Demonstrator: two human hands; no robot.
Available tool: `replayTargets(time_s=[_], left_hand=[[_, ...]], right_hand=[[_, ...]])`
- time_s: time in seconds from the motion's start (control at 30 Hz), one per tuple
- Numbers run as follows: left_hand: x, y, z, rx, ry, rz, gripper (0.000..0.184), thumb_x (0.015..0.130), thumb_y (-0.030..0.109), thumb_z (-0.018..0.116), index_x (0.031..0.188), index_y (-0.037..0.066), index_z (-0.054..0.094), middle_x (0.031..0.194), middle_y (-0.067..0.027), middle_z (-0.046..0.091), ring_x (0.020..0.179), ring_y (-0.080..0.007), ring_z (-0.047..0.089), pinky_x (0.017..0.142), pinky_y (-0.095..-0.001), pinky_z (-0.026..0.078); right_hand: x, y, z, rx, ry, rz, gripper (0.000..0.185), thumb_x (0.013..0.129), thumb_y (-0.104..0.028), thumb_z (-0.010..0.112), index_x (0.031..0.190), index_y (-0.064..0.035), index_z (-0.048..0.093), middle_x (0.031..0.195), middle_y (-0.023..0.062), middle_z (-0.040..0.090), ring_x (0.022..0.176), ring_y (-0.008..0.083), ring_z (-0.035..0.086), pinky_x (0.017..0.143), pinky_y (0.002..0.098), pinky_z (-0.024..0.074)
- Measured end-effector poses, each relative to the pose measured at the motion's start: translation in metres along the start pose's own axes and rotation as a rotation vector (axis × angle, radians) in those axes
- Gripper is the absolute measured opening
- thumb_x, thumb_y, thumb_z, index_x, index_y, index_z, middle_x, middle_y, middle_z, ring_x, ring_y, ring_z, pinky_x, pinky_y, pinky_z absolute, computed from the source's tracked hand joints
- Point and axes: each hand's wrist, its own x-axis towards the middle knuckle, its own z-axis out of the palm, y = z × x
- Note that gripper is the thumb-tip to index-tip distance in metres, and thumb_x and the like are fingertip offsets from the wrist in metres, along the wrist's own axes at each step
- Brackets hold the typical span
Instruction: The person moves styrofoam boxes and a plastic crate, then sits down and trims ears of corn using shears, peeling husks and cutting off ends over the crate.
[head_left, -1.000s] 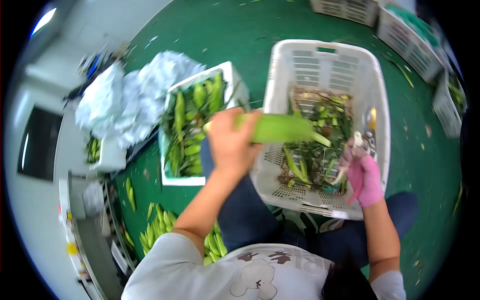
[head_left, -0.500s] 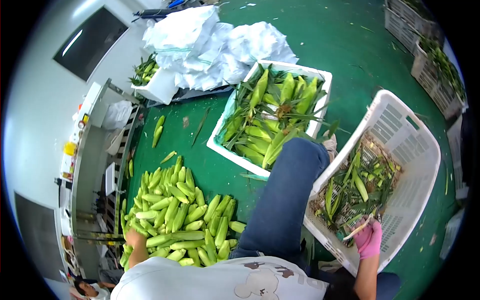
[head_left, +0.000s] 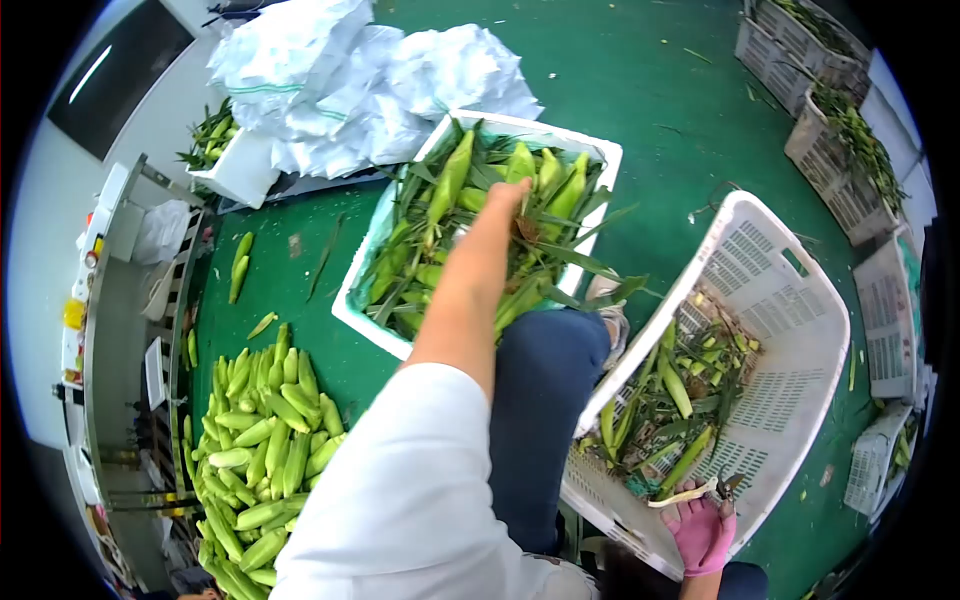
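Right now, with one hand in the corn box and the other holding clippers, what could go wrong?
The clippers in the right hand could nick the left hand, which looks bare, if the two come close. Long leaves sticking past the rim of the foam box near a shoe might snag. The corn pile lies loose on the floor, so ears might roll if bumped.

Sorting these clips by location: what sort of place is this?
Probably an indoor produce-packing area: a heap of corn lies on the green floor, beside a white box of leafy ears and a crate holding scraps.
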Motion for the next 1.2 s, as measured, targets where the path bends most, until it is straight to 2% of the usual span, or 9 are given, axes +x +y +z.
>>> replayTargets(time_s=[0.03, 0.1, 0.17, 0.37, 0.53, 0.77, 0.87, 1.07, 1.2], left_hand=[[0.008, 0.002, -0.004, -0.398, -0.308, -0.115, 0.076, 0.089, 0.068, 0.05, 0.119, 0.0, 0.065, 0.127, -0.0189, 0.064, 0.113, -0.0351, 0.062, 0.094, -0.0489, 0.047], [-0.028, 0.041, -0.028, -0.163, -0.532, -0.171, 0.064, 0.088, 0.058, 0.062, 0.128, 0.008, 0.06, 0.118, -0.0136, 0.068, 0.097, -0.0326, 0.066, 0.083, -0.0483, 0.05], [-0.137, 0.07, -0.035, -0.245, -0.318, -0.187, 0.065, 0.088, 0.05, 0.068, 0.136, 0.009, 0.053, 0.105, -0.0108, 0.069, 0.093, -0.028, 0.066, 0.08, -0.0419, 0.052], [-0.291, 0.087, 0.008, -0.023, -0.508, 0.954, 0.071, 0.089, 0.026, 0.072, 0.146, 0.002, 0.039, 0.127, -0.012, 0.058, 0.118, -0.0217, 0.055, 0.101, -0.0354, 0.043], [-0.434, 0.095, 0.075, 0.462, -0.762, 1.269, 0.061, 0.09, 0.026, 0.067, 0.141, 0.002, 0.044, 0.128, -0.0178, 0.055, 0.12, -0.0301, 0.055, 0.104, -0.037, 0.04], [-0.461, 0.042, 0.173, 0.398, -0.801, 0.939, 0.056, 0.086, 0.024, 0.073, 0.133, 0.0, 0.054, 0.119, -0.0176, 0.063, 0.109, -0.0283, 0.063, 0.095, -0.0346, 0.048], [-0.453, 0.032, 0.188, 0.445, -0.787, 0.897, 0.059, 0.083, 0.029, 0.078, 0.13, 0.0, 0.057, 0.115, -0.016, 0.065, 0.105, -0.0276, 0.064, 0.092, -0.0349, 0.049], [-0.452, 0.03, 0.183, 0.716, -0.496, 1.339, 0.065, 0.073, 0.028, 0.085, 0.126, 0.003, 0.059, 0.105, -0.0127, 0.066, 0.092, -0.0281, 0.067, 0.082, -0.0348, 0.053], [-0.45, 0.029, 0.183, 0.761, -0.426, 1.489, 0.066, 0.068, 0.029, 0.086, 0.125, 0.007, 0.061, 0.1, -0.0127, 0.065, 0.087, -0.0307, 0.067, 0.076, -0.0367, 0.055]], right_hand=[[-0.005, -0.001, -0.006, -0.032, -0.008, -0.018, 0.067, 0.08, -0.045, 0.072, 0.132, -0.0085, 0.053, 0.131, 0.011, 0.056, 0.124, 0.0282, 0.051, 0.098, 0.0556, 0.045], [-0.005, -0.008, -0.009, -0.051, -0.028, -0.081, 0.063, 0.078, -0.033, 0.073, 0.132, -0.0071, 0.051, 0.127, 0.0106, 0.057, 0.123, 0.0273, 0.052, 0.099, 0.0473, 0.0473], [-0.001, -0.017, -0.011, -0.141, -0.065, -0.17, 0.063, 0.075, -0.029, 0.073, 0.131, -0.0075, 0.052, 0.126, 0.011, 0.057, 0.122, 0.0277, 0.053, 0.099, 0.0455, 0.0471], [0.013, -0.05, 0.02, -0.493, -0.041, -0.281, 0.066, 0.075, -0.011, 0.064, 0.137, 0.0, 0.045, 0.122, 0.011, 0.06, 0.118, 0.0253, 0.057, 0.104, 0.0364, 0.0414], [-0.009, -0.079, 0.044, -0.836, 0.107, -0.479, 0.06, 0.08, -0.029, 0.071, 0.129, -0.0041, 0.046, 0.108, 0.0076, 0.053, 0.1, 0.0189, 0.052, 0.09, 0.0308, 0.0433], [-0.011, -0.093, -0.026, -0.937, 0.235, -0.64, 0.084, 0.076, -0.03, 0.075, 0.142, 0.0055, 0.035, 0.13, 0.0213, 0.054, 0.116, 0.0258, 0.055, 0.099, 0.0351, 0.0433], [-0.034, -0.106, -0.011, -0.744, 0.271, -0.327, 0.087, 0.076, -0.03, 0.075, 0.143, 0.007, 0.034, 0.131, 0.0218, 0.054, 0.117, 0.0267, 0.053, 0.104, 0.0344, 0.0392], [-0.003, -0.092, -0.033, -0.834, 0.131, -0.408, 0.088, 0.077, -0.023, 0.074, 0.145, 0.0078, 0.027, 0.129, 0.0224, 0.054, 0.087, 0.0209, 0.064, 0.059, 0.0288, 0.054], [0.004, -0.084, -0.03, -0.89, 0.207, -0.511, 0.069, 0.077, -0.02, 0.071, 0.135, 0.004, 0.041, 0.106, 0.0176, 0.062, 0.083, 0.0258, 0.064, 0.071, 0.035, 0.0529]])
